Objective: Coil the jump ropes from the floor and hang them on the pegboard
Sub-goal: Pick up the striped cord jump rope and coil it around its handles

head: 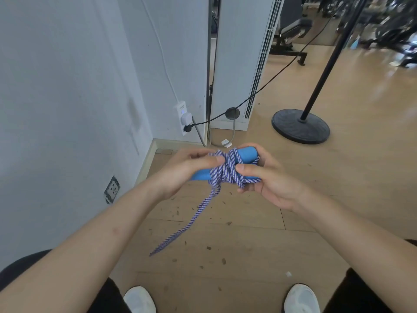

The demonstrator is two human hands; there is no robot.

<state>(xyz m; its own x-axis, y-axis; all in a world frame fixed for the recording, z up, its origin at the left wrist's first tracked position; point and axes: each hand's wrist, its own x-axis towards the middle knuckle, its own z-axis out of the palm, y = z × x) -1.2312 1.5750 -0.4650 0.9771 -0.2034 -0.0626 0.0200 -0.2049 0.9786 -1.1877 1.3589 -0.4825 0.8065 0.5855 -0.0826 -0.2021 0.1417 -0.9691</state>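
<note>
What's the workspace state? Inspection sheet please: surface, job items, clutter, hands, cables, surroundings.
Surface: wood floor, dirty.
Job's things: striped rope wound round blue handles; a loose tail hangs towards the floor.
Clutter: brown debris scattered over the boards.
Hands: left hand pinches the rope at the wrap; right hand grips the handles.
Cables: black cable strung in the air from the wall plug; white cable running up the wall.
Surroundings: white wall, AC unit, stand base, bench behind.
</note>
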